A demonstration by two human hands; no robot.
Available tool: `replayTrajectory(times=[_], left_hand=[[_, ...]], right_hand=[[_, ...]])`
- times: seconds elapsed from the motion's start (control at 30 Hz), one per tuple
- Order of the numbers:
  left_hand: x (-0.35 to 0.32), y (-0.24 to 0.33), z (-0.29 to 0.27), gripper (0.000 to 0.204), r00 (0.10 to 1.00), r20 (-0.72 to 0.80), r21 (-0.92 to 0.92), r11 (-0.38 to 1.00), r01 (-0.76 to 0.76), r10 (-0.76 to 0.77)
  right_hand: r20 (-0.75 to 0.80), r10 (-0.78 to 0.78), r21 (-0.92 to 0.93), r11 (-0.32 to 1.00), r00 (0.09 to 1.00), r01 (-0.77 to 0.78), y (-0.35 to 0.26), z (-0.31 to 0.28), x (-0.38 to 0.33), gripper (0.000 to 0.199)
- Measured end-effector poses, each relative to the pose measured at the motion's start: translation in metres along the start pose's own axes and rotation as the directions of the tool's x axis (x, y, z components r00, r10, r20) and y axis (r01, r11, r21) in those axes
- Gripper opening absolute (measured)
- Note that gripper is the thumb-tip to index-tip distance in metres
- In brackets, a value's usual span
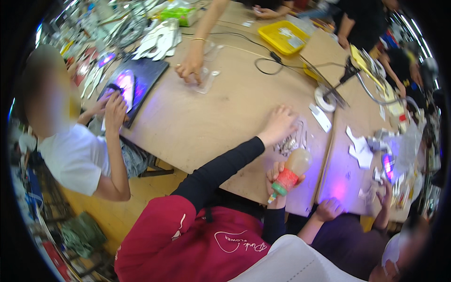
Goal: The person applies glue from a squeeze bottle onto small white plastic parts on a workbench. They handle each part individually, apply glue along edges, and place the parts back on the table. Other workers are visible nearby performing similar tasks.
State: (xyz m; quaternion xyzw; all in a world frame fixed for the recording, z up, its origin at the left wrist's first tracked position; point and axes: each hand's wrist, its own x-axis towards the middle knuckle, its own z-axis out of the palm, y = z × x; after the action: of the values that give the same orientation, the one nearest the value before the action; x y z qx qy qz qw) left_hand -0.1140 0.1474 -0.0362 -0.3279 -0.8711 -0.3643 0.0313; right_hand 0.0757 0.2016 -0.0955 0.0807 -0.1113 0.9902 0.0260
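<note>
My right hand (pixel 274 176) is wrapped round a squeeze bottle (pixel 292 170) with a cloudy, pale body, a red band and a green cap. The bottle is tilted, its narrow nozzle pointing down toward me. My left hand (pixel 280 123) rests low over the tabletop with its fingers stretched out and slightly bent, blurred at the tips. Right beside those fingers lies a loose pile of small metal pieces (pixel 292 141), partly behind the bottle. I see nothing held in the left hand.
A brown table (pixel 225 117) spreads ahead. Right of the pile lie a white card (pixel 320 117) and a tape roll (pixel 325 98). A yellow tray (pixel 283 36) and black cable (pixel 268 70) are farther off. Co-workers sit close on both sides; one hand (pixel 190 68) reaches in from the far side.
</note>
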Motion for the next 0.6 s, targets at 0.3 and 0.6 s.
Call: replayTrajectory(times=[0.3,0.6], left_hand=[[-0.012,0.015,-0.006,0.024,0.993,-0.048,-0.091,0.99,-0.111,0.107],[-0.031,0.001,-0.053,0.021,0.884,-0.156,-0.823,0.554,0.13,-0.44]], right_hand=[[0.076,0.03,-0.013,0.999,0.997,-0.029,0.003,0.005,0.006,0.076],[0.056,0.029,-0.094,0.995,0.998,-0.024,0.009,0.011,0.003,0.077]])
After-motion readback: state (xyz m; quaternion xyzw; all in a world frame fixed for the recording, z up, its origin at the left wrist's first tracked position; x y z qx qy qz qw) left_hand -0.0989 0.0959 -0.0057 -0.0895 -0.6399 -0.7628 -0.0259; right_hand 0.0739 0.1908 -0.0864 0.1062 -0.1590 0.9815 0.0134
